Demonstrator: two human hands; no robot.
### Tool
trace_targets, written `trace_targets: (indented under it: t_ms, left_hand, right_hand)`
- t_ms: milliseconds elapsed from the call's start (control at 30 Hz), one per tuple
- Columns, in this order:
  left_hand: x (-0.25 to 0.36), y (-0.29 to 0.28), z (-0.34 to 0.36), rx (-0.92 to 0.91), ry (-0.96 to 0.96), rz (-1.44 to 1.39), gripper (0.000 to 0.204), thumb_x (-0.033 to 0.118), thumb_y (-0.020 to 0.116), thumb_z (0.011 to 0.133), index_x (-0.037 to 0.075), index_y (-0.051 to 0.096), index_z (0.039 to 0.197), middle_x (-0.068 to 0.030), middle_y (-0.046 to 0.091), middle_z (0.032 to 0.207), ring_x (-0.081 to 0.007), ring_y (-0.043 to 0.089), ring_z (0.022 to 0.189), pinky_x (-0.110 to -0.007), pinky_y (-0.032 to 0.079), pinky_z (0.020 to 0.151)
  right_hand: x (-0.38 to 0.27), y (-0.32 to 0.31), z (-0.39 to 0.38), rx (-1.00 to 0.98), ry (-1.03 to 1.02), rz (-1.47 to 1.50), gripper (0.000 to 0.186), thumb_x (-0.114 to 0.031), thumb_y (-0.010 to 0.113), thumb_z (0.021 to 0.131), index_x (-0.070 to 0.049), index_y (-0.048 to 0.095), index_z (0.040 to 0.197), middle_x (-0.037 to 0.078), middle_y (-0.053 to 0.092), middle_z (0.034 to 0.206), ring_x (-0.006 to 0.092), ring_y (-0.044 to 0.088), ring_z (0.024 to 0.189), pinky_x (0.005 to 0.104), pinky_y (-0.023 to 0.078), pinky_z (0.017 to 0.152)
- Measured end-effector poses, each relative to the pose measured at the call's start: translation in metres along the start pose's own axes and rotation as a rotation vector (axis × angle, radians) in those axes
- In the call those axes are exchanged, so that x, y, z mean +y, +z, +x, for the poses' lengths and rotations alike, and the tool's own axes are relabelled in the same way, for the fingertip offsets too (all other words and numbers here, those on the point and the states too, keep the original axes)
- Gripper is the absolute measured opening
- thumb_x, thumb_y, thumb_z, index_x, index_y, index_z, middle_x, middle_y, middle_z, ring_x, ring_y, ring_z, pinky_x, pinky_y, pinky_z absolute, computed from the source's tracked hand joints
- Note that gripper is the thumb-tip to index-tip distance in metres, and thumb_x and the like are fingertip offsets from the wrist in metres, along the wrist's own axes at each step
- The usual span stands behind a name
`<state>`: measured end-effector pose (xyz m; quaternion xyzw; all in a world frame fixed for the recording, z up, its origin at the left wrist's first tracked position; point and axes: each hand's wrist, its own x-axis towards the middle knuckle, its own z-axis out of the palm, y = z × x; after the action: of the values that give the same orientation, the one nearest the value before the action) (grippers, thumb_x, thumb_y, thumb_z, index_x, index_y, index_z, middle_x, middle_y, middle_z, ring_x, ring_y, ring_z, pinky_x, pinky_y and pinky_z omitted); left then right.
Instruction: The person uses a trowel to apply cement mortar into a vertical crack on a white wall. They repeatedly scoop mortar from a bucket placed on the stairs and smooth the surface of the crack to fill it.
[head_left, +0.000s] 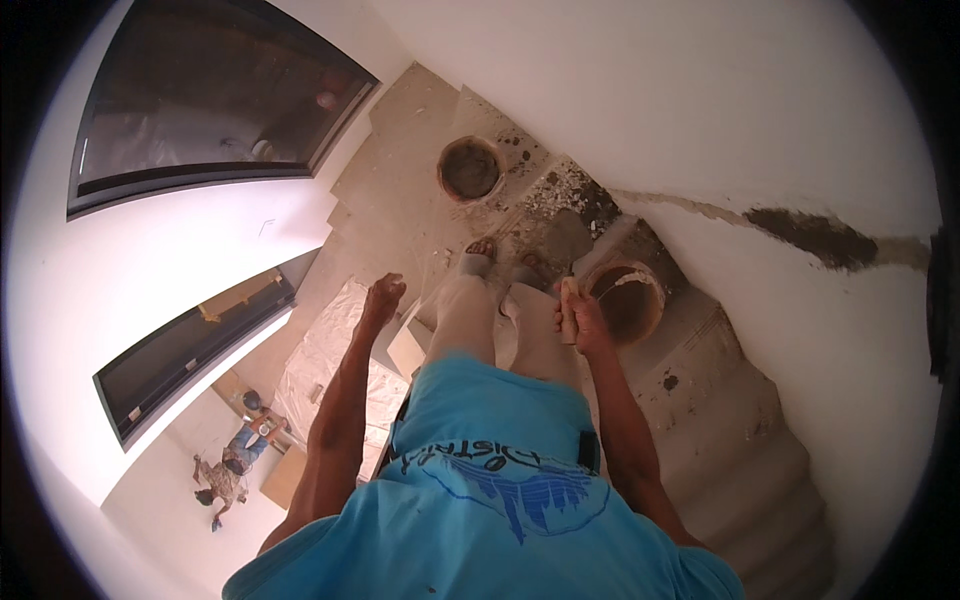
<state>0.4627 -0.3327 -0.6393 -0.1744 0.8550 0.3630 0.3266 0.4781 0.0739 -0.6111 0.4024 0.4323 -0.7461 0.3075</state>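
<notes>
Wooden-handled trowel (pixel 569 305), right hand's (pixel 582 322) fingers wrapped round it; bucket (pixel 652 318) at its two o'clock. Left hand (pixel 384 296), nine o'clock: fingers curled, can't tell whether empty.

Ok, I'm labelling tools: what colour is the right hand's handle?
The handle is light tan, head view.

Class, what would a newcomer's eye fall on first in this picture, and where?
The bright blue shirt fills the lower middle. Above it, the right hand grips a wooden-handled trowel, with one round bucket beside it and another bucket near the top centre. A dark patch streaks the white wall at right.
</notes>
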Motion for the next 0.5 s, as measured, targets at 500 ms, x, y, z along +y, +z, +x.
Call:
trace_targets:
  t_ms: [500]
  left_hand:
    - [-0.017,0.118,0.144,0.048,-0.028,-0.12,0.045,0.031,0.057,0.089,-0.004,0.063,0.116,-0.0266,0.064,0.114,-0.0366,0.063,0.105,-0.044,0.048,0.091]
  right_hand:
    - [0.078,0.002,0.044,-0.307,0.143,0.455,0.071,-0.043,0.075,0.08,-0.005,0.046,0.132,0.004,0.056,0.084,0.0134,0.056,0.065,0.0306,0.048,0.055]
